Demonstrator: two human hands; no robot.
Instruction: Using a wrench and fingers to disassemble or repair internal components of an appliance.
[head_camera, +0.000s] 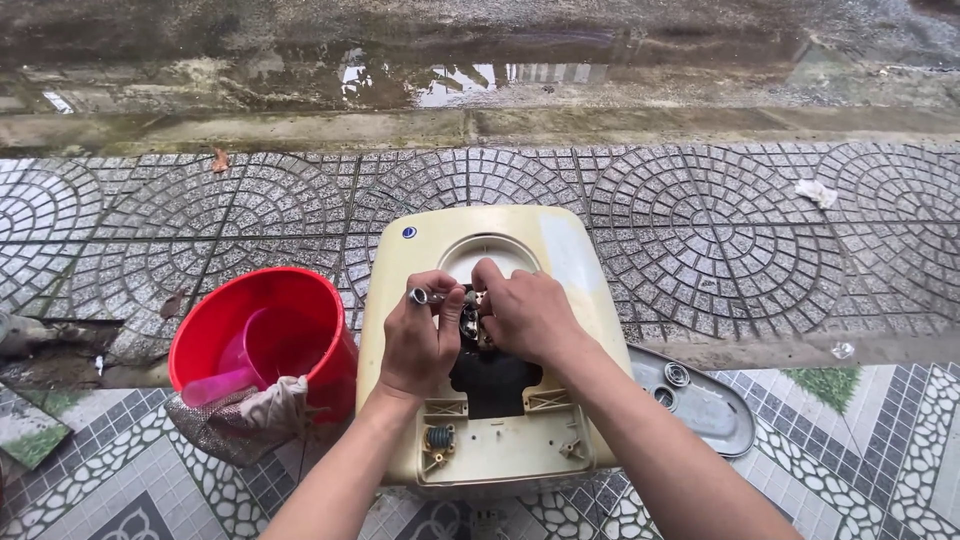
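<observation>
On a wet patterned tile floor (820, 470), I work over a cream plastic appliance housing (575, 270) lying on its back between my forearms, its dark inner opening (492, 385) exposed. My left hand (418, 335) has its fingers clenched around a small metal socket tool (420, 296), its silvery end poking out beside the thumb. My right hand (528, 315) presses on the metal fittings (470, 315) at the opening's upper edge, fingers curled over them; whether they pinch a part or merely steady it, I cannot tell. A grey cover plate (715, 410) lies on the floor just beside the housing's right edge. To the left stands a red bucket (305, 300) with a pink scoop (245, 365) inside and a mesh rag (235, 420) draped over its rim. I judge the housing stiff but light, its thin shell liable to crack, best gripped by its rounded side edges; the small fittings look slippery in the damp.
</observation>
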